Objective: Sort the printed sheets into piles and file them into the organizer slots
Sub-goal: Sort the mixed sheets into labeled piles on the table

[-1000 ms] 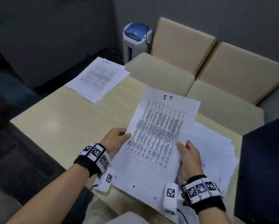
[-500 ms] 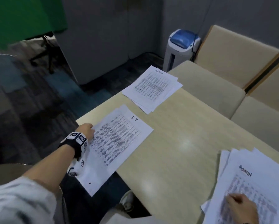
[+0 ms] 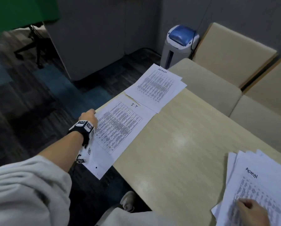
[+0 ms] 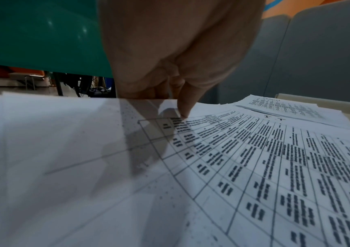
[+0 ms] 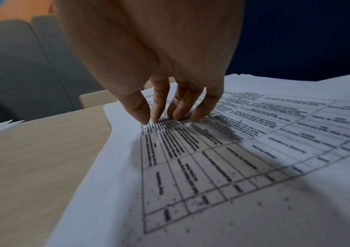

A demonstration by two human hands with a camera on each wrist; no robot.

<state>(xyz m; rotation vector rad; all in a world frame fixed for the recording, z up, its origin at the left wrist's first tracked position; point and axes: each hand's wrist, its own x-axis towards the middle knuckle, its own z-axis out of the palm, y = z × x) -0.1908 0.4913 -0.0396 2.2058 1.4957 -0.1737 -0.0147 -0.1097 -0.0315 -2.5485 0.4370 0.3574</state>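
Observation:
A printed sheet headed "I.T" lies along the table's left edge, its near end hanging past the edge. My left hand pinches its left margin, thumb on top and the other fingers under the paper. Just beyond it sits a small pile headed "ADMIN". At the near right, a loose fanned stack has an "ADMIN" sheet on top. My right hand rests on it, straight fingertips touching the print.
The pale wooden table is bare between the piles. Beige chairs stand along its far side, with a white and blue bin behind them. A dark blue surface rises behind the right stack.
Both hands first held the I.T sheet up in front of me. The left hand alone has since carried it left and forward, up against the ADMIN pile. The right hand has settled on the stack.

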